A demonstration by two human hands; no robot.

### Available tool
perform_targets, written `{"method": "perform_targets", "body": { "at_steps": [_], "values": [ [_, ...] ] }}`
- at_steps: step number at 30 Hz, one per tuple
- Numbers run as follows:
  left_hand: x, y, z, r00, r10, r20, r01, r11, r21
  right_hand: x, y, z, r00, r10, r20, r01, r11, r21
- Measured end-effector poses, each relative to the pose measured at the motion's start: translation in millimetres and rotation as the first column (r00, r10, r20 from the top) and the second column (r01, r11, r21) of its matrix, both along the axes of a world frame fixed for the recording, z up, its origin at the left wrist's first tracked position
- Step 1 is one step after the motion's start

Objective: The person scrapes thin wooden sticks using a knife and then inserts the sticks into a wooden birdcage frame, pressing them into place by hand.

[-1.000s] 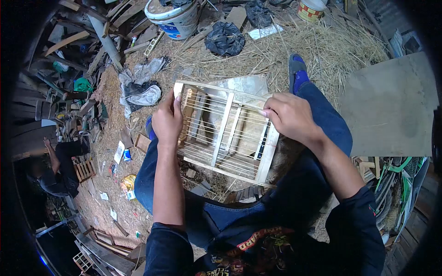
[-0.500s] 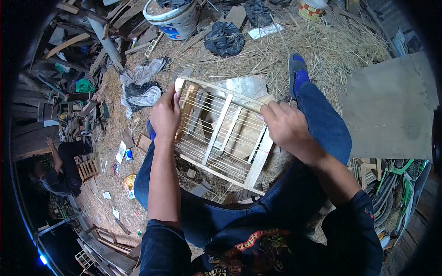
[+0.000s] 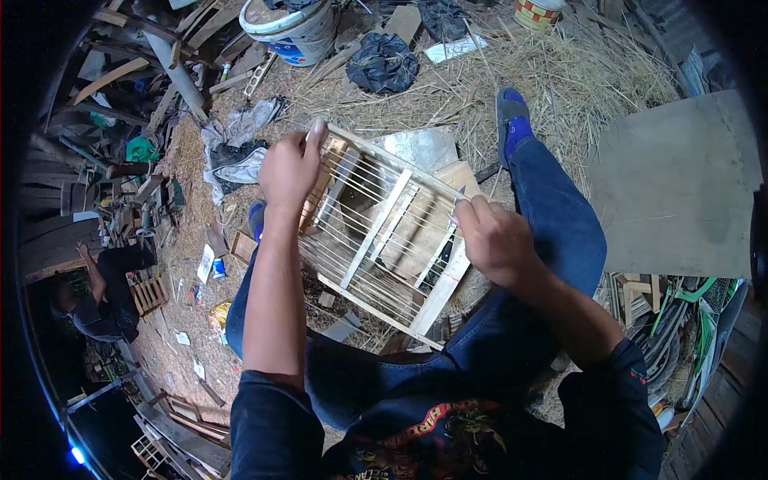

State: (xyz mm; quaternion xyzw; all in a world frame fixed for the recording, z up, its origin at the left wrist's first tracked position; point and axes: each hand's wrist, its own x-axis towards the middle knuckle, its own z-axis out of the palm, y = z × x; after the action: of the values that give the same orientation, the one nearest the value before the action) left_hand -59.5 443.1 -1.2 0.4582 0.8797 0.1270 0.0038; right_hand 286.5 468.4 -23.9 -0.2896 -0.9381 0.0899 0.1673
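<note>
- Wooden rod frame [image 3: 377,230]: we have it in the middle of our view, raised between both hands and tilted over the gap between our denim-clad legs [image 3: 564,216].
- Left hand [image 3: 288,170]: closed around the frame's corner at ten o'clock, with the thumb along its edge.
- Right hand [image 3: 498,240]: fingers pinched on the edge at two to three o'clock. A small dark tip shows just above them, too small for us to name.
- As for progress, we judge the main build well advanced: thin rods [image 3: 364,192] run from ten toward four o'clock, a flat crossbar [image 3: 391,204] spans them from one toward seven, and a broad end slat [image 3: 442,290] closes the four o'clock side.
- What remains is harder to judge: we cannot tell whether every rod and joint is fixed, or whether the slats seen behind the rods belong to the same frame.
- Around us on the littered ground, a black plastic bag [image 3: 382,64] lies at twelve o'clock, a white bucket [image 3: 292,36] stands at eleven, and a flat sheet [image 3: 676,184] lies at three. Another person [image 3: 104,300] is at nine, well apart from us.
</note>
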Motion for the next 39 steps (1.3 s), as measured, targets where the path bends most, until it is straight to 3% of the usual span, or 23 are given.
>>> {"method": "perform_targets", "body": {
  "at_steps": [3,11,17,20,26,39],
  "values": [
    [13,33,9,1.000,-0.002,0.022,0.005,0.990,-0.139,7,0,0,1.000,-0.022,0.003,0.022,0.998,-0.060],
    [4,58,-3,0.996,-0.088,0.022,0.090,0.986,-0.137,6,-4,-6,0.999,0.014,-0.035,-0.019,0.991,-0.134],
    [-12,78,-10,0.980,-0.141,0.142,0.168,0.965,-0.200,3,-6,4,1.000,-0.011,0.029,0.012,0.999,-0.035],
    [-14,85,-13,0.981,-0.130,0.143,0.163,0.953,-0.254,0,-7,6,0.996,-0.026,0.085,0.020,0.997,0.073],
    [-16,94,-18,0.982,-0.148,0.121,0.176,0.948,-0.267,0,-9,6,0.988,-0.059,0.144,0.041,0.991,0.127],
    [-7,96,-15,0.978,-0.191,0.084,0.208,0.936,-0.284,4,-20,1,0.991,-0.095,0.098,0.084,0.990,0.110]
  ]
}}
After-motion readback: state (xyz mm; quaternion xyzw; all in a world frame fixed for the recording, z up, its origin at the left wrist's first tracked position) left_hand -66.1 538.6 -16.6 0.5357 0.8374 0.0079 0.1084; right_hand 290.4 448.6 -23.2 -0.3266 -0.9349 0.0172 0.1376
